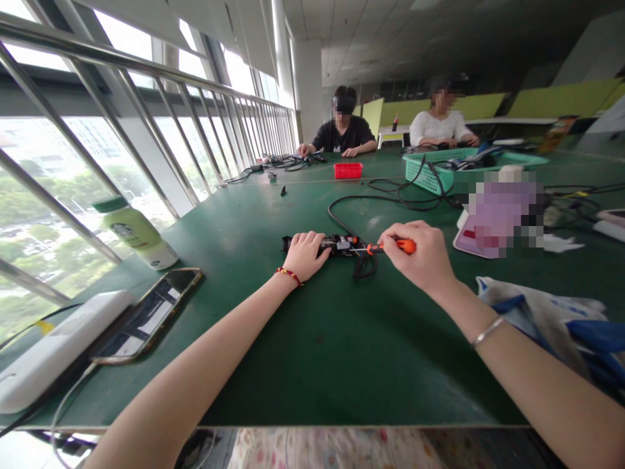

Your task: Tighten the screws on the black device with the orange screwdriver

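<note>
My left hand (305, 254) is closed over a small black device (336, 245) lying on the green table (322, 352), pinning it down. My right hand (420, 254) grips an orange-handled screwdriver (398, 246), its tip pointing left into the device. A black cable (364, 264) loops from the device across the table toward the back.
A phone (146, 316) and a white power bank (53, 348) lie at my left, with a green-capped bottle (134, 231) behind them. A red tray (347, 170) and a teal basket (439, 169) stand farther back. Two people sit at the far end. A blue-white cloth (551, 319) is at my right.
</note>
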A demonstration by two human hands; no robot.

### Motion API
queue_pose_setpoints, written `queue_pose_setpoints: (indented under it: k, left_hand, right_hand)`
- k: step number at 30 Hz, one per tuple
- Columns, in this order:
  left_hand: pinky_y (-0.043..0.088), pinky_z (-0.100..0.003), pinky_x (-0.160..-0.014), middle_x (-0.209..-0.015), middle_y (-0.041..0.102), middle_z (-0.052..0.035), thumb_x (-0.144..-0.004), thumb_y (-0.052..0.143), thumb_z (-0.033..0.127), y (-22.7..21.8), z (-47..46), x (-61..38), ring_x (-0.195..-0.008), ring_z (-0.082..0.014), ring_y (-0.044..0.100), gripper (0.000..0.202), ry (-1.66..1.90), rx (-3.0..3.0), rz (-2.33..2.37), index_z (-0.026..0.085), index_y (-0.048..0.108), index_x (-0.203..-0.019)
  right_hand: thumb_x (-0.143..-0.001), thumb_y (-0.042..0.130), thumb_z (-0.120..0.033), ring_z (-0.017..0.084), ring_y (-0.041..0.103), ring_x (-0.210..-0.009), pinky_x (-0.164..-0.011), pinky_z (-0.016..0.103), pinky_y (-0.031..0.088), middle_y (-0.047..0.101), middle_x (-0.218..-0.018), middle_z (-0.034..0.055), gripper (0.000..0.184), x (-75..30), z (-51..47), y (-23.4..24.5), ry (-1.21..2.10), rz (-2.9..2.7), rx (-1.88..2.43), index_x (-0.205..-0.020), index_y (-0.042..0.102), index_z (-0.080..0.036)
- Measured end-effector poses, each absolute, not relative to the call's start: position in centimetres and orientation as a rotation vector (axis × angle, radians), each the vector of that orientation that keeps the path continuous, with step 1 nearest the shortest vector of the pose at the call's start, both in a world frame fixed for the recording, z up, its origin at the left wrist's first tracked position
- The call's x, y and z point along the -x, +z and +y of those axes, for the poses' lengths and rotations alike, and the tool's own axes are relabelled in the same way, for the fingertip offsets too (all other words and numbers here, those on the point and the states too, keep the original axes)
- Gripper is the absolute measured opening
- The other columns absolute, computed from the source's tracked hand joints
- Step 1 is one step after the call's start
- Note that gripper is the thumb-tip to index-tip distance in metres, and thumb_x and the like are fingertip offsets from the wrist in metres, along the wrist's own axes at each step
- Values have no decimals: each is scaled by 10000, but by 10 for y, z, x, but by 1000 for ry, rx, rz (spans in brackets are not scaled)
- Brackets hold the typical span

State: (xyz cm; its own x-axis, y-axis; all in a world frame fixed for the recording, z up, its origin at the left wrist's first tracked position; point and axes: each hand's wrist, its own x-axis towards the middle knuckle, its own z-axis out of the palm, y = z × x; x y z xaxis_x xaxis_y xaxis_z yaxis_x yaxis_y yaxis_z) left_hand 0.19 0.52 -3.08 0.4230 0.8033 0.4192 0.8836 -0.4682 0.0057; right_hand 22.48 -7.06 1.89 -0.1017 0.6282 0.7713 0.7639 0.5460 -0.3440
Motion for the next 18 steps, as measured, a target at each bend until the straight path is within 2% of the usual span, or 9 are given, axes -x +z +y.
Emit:
queue_pose_setpoints:
  k: [18]
  left_hand:
    - [365, -415, -963, -1084, 585, -99, -919, 413, 382, -32, 6, -1, -1037, -261, 515, 357, -573, 2471, -1481, 177, 542, -1182]
  right_hand:
    - [-775, 516, -269, 203, 616, -657, -645, 314, 432, 669, -628, 23, 201, -228, -66, 17, -170, -1796, 1200, -634, 645, -208]
